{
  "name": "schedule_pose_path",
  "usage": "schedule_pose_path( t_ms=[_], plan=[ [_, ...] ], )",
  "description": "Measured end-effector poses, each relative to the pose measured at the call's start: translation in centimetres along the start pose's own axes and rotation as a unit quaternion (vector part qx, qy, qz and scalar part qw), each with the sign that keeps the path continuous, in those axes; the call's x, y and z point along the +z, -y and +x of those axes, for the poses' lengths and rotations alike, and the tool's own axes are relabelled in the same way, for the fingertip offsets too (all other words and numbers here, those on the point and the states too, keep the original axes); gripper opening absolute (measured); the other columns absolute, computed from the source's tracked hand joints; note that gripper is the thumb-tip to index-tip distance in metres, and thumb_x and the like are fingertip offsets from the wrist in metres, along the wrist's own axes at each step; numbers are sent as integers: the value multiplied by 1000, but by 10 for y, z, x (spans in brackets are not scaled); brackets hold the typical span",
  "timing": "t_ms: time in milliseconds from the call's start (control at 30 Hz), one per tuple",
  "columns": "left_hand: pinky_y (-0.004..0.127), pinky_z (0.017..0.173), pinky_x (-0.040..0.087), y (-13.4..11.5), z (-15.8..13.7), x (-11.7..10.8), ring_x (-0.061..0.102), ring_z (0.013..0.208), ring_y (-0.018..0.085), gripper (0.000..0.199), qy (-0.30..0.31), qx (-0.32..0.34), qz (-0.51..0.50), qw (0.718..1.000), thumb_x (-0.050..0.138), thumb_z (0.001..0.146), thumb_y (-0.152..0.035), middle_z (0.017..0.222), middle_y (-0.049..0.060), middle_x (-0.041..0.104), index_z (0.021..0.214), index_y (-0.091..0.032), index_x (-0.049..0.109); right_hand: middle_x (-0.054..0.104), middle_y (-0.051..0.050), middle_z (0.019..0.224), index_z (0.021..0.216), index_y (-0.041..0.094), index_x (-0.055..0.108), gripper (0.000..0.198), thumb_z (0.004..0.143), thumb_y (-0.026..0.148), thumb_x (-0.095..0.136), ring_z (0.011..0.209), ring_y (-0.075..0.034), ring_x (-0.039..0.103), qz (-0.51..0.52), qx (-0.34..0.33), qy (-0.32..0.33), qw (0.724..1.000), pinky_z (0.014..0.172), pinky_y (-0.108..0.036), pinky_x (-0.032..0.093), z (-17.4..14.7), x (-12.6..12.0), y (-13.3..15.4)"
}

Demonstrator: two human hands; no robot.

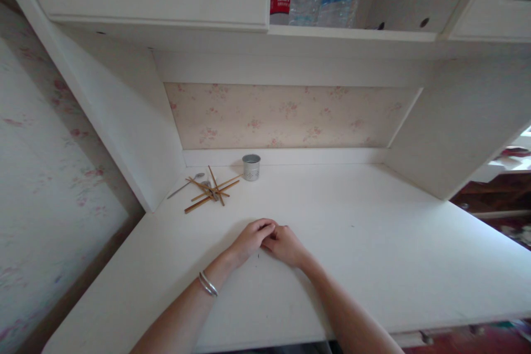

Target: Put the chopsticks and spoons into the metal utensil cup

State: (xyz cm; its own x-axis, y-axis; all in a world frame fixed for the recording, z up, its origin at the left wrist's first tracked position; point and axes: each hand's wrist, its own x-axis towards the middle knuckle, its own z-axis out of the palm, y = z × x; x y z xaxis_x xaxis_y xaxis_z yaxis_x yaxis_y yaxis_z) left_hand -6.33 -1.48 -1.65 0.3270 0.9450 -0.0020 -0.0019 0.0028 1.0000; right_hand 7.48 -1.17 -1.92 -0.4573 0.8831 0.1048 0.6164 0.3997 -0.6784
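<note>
The left hand (pixel 251 239) and right hand (pixel 287 247) touch on the white worktop (pixel 365 265), fingers half-curled, any grip hidden. Thin brown wooden sticks (pixel 214 192) lie near a perforated silvery metal cup (pixel 251 168).

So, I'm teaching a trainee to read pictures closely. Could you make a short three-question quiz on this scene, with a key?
1. Multiple choice: relative to the metal cup, where do the wooden sticks lie, as seen in the picture?
A) inside it
B) to its left
C) to its right

2. True or false: the person's left hand and right hand touch each other.

3. Fill in the missing word: a silver-coloured bracelet circles the person's ____ wrist.

Key:
1. B
2. True
3. left
</note>
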Motion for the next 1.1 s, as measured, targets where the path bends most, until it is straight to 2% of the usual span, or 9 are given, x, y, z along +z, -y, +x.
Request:
schedule_pose_path(
  t_ms=[300,500,833,900,967,1033,1100],
  plan=[
    [29,83,42,-2,0,0,57,89,18,29,4,5,10,1000,53,82,-36,91,4,67,95,-15,67,62,0,66,78,16,66,19,79,24,49,59,-12,52,12,-2,-4,1000,52,-21,31,0,-1,1],
    [29,84,42,-2,0,0,58,90,18,30,-1,0,14,1000,54,82,-37,92,5,67,97,-15,67,57,1,59,71,16,65,20,79,26,49,55,-11,49,3,-4,-2,1000,50,-21,28,0,1,-1],
    [28,80,45,-1,2,-5,60,87,18,32,16,8,37,999,53,82,-40,92,5,68,97,-15,66,59,2,60,73,17,66,19,79,25,50,54,-11,47,35,-1,-5,999,50,-21,29,-1,0,1],
    [28,77,47,-3,9,-16,61,85,18,33,-13,11,79,997,53,81,-42,91,6,68,95,-15,66,60,2,61,76,18,67,22,82,28,49,53,-10,47,57,4,-1,998,51,-21,30,-2,1,2],
    [28,78,47,-9,21,-37,62,86,18,34,-79,32,149,985,51,81,-43,93,7,69,94,-15,66,63,2,63,77,19,67,23,84,31,48,55,-10,49,78,11,3,997,52,-20,31,-1,3,1],
    [29,82,47,-20,37,-67,62,89,19,35,-145,71,238,958,48,82,-42,96,7,69,96,-16,65,65,1,64,76,19,68,23,84,31,50,56,-10,51,87,24,8,996,52,-20,32,0,5,-1],
    [31,85,46,-34,55,-102,62,90,20,37,-207,84,345,912,45,83,-43,98,7,69,100,-16,65,67,1,66,76,20,69,21,83,31,51,57,-10,52,96,40,15,994,52,-20,32,3,8,-3]
  ],
)
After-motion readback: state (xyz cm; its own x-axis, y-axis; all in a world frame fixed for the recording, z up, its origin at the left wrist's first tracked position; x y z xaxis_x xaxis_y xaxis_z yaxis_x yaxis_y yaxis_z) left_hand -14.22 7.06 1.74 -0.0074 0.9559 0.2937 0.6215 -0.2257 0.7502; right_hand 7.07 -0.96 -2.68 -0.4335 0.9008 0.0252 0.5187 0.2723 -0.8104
